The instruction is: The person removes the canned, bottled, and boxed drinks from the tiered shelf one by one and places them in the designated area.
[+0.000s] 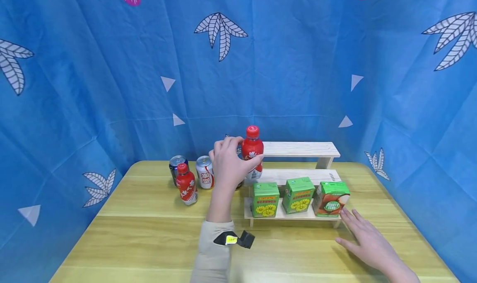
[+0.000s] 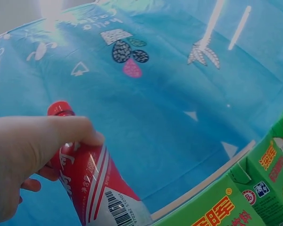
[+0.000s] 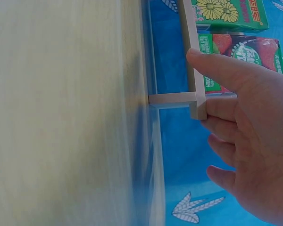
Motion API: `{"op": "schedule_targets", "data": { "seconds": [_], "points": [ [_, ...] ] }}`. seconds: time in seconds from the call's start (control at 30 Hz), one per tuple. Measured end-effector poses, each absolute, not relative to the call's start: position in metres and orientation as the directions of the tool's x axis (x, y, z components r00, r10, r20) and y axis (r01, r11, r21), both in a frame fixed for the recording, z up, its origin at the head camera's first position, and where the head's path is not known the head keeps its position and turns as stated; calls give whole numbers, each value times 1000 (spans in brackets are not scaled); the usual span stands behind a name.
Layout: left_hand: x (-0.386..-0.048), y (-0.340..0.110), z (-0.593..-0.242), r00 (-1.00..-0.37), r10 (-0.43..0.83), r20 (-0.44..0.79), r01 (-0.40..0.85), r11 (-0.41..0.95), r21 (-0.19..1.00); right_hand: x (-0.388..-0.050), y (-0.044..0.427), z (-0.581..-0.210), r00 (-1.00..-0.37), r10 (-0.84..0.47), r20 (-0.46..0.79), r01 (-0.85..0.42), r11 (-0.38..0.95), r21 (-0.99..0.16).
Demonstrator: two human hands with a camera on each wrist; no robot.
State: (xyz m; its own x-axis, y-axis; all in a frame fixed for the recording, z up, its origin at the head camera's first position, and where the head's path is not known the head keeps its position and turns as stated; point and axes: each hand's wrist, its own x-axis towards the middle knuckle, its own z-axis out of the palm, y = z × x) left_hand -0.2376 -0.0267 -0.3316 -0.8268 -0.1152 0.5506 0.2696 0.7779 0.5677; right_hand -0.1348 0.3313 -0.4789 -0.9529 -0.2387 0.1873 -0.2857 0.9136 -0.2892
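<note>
Nearest comes a pale sleeve (image 1: 212, 254), on the table side of the wooden shelf (image 1: 298, 149) and left of its middle, with a black wrist mount (image 1: 225, 238) at the cuff. Blue patterned cloth (image 1: 290, 80) hangs behind the shelf, and a wood-grained table (image 1: 149, 245) lies beneath it. On the shelf's lowest tier stand two green cartons (image 1: 265, 200) with yellow flowers and, at the right end, a brown-and-green carton (image 1: 329, 200).

One red bottle (image 1: 252, 147) is upright at the left end of the shelf's middle tier; whether its base rests there cannot be told. Left of the shelf, on the table, are a second bottle (image 1: 186, 186), a dark blue can (image 1: 178, 159) behind it and a white can (image 1: 205, 173).

As far as can be judged, the lowest tier's row is done, the held bottle is being set, and the second bottle and the cans are left off the shelf.

The left hand (image 1: 232, 161) reaches up to the shelf, thumb and fingers curled round the bottle's body. The right hand (image 1: 367, 238) lies at the shelf's right front corner, fingers loosely extended and gripping nothing, fingertips by the lowest tier's end.
</note>
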Motion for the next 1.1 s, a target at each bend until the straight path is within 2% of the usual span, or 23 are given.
{"op": "schedule_targets", "data": {
  "seconds": [0.5, 0.73, 1.1],
  "points": [
    [-230, -43, -348, -845, -222, 487, 202, 711, 673, -134, 333, -481, -949, -242, 201, -292, 916, -274],
    [-226, -50, -355, -844, -292, 451, 116, 721, 683, -134, 333, -481, -947, -244, 207, -295, 916, -270],
    [-224, -63, -371, -823, -365, 436, 60, 707, 705, -134, 332, -483, -937, -256, 236, -314, 914, -257]
  ]
}}
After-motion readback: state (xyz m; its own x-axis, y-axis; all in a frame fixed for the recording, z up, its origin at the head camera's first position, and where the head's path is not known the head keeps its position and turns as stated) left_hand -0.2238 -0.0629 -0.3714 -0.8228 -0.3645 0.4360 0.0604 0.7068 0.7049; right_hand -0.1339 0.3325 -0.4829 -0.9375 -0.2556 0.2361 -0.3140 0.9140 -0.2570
